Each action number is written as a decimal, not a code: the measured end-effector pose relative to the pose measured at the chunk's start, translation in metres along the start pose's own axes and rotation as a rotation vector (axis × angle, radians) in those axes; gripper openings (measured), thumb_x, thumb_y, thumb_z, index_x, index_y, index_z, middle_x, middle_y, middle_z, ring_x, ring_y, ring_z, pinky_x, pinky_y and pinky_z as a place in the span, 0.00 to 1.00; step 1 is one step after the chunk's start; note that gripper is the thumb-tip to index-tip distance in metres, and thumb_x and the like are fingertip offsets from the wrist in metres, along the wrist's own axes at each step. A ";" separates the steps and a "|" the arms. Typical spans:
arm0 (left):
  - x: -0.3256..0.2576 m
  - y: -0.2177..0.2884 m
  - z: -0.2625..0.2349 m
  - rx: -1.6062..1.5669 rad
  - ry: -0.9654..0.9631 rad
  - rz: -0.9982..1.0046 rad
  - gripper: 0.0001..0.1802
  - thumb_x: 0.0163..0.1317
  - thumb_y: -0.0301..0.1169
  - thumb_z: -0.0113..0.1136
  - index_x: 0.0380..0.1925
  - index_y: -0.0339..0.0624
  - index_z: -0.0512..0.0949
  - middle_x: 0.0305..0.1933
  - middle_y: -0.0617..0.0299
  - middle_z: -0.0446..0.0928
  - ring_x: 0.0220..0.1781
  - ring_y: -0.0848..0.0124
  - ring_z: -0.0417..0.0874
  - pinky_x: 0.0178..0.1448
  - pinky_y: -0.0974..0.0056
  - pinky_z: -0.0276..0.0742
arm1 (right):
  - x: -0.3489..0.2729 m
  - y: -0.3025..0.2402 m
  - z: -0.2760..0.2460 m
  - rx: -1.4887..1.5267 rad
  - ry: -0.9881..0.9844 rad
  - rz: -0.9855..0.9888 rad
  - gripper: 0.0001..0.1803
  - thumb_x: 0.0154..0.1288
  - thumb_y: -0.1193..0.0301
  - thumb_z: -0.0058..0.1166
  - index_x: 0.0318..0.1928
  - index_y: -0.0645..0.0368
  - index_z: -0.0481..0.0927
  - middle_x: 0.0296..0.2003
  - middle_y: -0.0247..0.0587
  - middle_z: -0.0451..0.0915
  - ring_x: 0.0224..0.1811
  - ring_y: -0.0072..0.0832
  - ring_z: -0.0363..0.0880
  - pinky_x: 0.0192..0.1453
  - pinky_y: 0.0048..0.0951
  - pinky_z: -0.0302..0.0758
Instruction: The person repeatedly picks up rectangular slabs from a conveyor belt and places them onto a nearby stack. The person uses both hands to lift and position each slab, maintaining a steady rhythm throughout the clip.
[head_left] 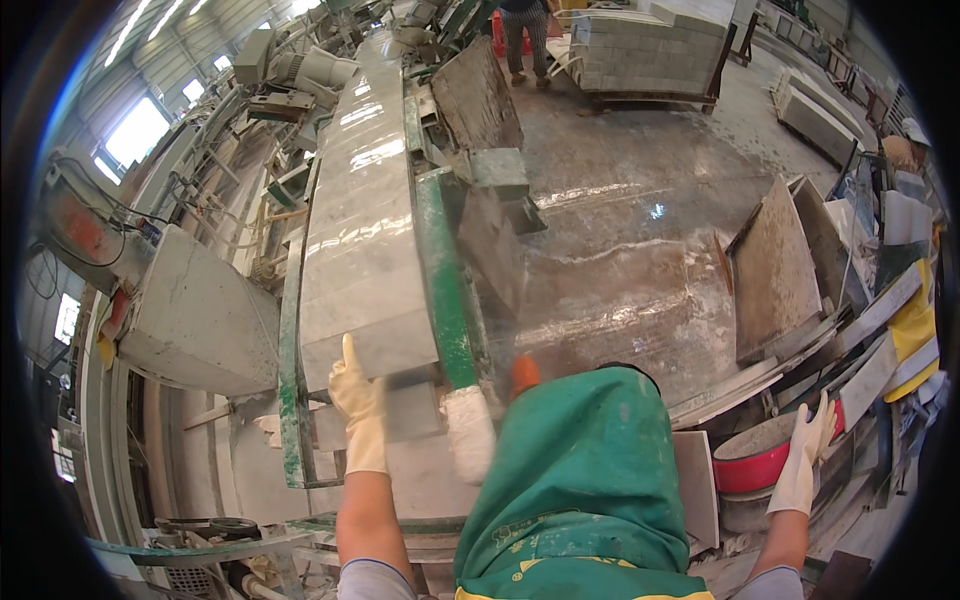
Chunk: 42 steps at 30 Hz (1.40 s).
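Lying along a raised line at the left, in the head view: one row of pale grey slabs point(362, 212), wet and shiny toward the far end, duller at the near end. Beside it, a green rail point(443, 275).

Item: left hand point(357, 402), in a cream glove, at the near end of the row. One finger stretched forward over the front edge of the nearest slab point(397, 348); thumb apart; remaining fingers apparently folded together. Whether it presses or only touches, cannot tell. Below and right of it, a lower grey piece point(405, 412), blurred.

Item: right hand point(806, 452), same kind of glove, out at the far right, near a red-rimmed tub point(745, 473). Fingers extended, thumb apart, nothing visibly gripped; contact with the rim unclear.

Item: green apron point(585, 470), over the wearer's front. Left of it, a white wrapped bundle point(467, 432) at the end of the rail.

Further off: brown boards point(775, 270) leaning at right; a pallet of pale blocks point(650, 58); a person in patterned trousers point(525, 42).

Progress, as judged: slabs laid out in line, none raised in either hand; handling of the nearest seems barely begun, the rest left lying.
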<state>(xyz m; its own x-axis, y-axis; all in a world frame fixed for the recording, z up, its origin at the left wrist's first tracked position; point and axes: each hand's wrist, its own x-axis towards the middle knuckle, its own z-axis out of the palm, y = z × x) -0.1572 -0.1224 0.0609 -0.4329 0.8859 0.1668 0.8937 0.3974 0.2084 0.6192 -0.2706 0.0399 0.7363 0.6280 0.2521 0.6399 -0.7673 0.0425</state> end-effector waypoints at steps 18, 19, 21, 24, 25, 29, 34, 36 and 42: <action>0.070 -0.013 0.014 0.363 -0.327 0.413 0.56 0.43 0.23 0.69 0.74 0.47 0.51 0.77 0.53 0.56 0.78 0.57 0.57 0.79 0.55 0.54 | 0.125 0.080 0.026 -0.205 0.174 0.103 0.32 0.73 0.48 0.43 0.66 0.58 0.70 0.63 0.48 0.73 0.65 0.44 0.70 0.66 0.43 0.68; 0.069 -0.013 0.016 0.402 -0.324 0.415 0.55 0.44 0.23 0.68 0.74 0.47 0.51 0.77 0.53 0.56 0.78 0.57 0.58 0.79 0.55 0.54 | 0.126 0.076 0.022 -0.194 0.084 0.130 0.35 0.74 0.46 0.39 0.67 0.62 0.69 0.64 0.54 0.71 0.68 0.46 0.67 0.72 0.40 0.63; 0.069 -0.013 0.019 0.378 -0.301 0.415 0.52 0.48 0.22 0.65 0.74 0.47 0.52 0.77 0.53 0.56 0.77 0.57 0.58 0.78 0.55 0.54 | 0.120 0.056 0.021 -0.252 -0.002 0.186 0.33 0.75 0.46 0.36 0.70 0.54 0.67 0.66 0.49 0.69 0.69 0.43 0.67 0.71 0.41 0.64; 0.067 -0.010 0.015 0.382 -0.299 0.404 0.47 0.54 0.22 0.59 0.74 0.49 0.51 0.77 0.54 0.56 0.78 0.58 0.57 0.78 0.55 0.54 | 0.102 0.035 0.018 -0.280 -0.012 0.254 0.30 0.77 0.48 0.34 0.71 0.47 0.65 0.69 0.43 0.67 0.70 0.41 0.66 0.70 0.43 0.65; 0.067 -0.009 0.012 0.373 -0.297 0.410 0.47 0.55 0.22 0.59 0.74 0.49 0.51 0.77 0.54 0.56 0.78 0.58 0.57 0.79 0.55 0.54 | 0.098 0.033 0.018 -0.305 -0.001 0.248 0.29 0.78 0.50 0.32 0.70 0.49 0.66 0.69 0.43 0.67 0.70 0.42 0.65 0.69 0.44 0.65; 0.066 -0.003 0.004 0.354 -0.341 0.408 0.43 0.59 0.21 0.54 0.74 0.49 0.51 0.77 0.54 0.55 0.78 0.59 0.57 0.79 0.56 0.54 | 0.092 0.040 0.025 -0.266 0.046 0.205 0.29 0.78 0.50 0.31 0.70 0.50 0.66 0.69 0.40 0.68 0.69 0.40 0.66 0.69 0.44 0.64; 0.072 -0.003 0.009 0.368 -0.337 0.395 0.38 0.63 0.22 0.50 0.74 0.47 0.53 0.77 0.52 0.57 0.78 0.59 0.58 0.79 0.56 0.54 | 0.091 0.050 0.038 -0.241 0.078 0.164 0.28 0.78 0.52 0.32 0.70 0.50 0.66 0.69 0.38 0.68 0.70 0.41 0.65 0.69 0.43 0.65; 0.074 -0.005 0.013 0.350 -0.328 0.392 0.37 0.63 0.22 0.50 0.73 0.47 0.54 0.76 0.52 0.58 0.77 0.58 0.59 0.78 0.57 0.54 | 0.089 0.049 0.039 -0.255 0.080 0.167 0.28 0.78 0.52 0.32 0.70 0.50 0.67 0.69 0.38 0.67 0.70 0.41 0.65 0.69 0.43 0.65; 0.076 -0.006 0.011 0.382 -0.333 0.403 0.38 0.61 0.21 0.52 0.73 0.47 0.54 0.76 0.52 0.58 0.77 0.59 0.59 0.78 0.56 0.55 | 0.079 0.036 0.025 -0.265 0.015 0.208 0.29 0.78 0.51 0.32 0.72 0.47 0.64 0.70 0.42 0.65 0.73 0.43 0.62 0.73 0.43 0.60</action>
<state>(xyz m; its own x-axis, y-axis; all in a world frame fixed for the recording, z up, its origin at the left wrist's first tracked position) -0.1939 -0.0542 0.0615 -0.0500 0.9858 -0.1604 0.9842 0.0213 -0.1755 0.7061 -0.2450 0.0367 0.8407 0.4537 0.2956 0.3953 -0.8873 0.2376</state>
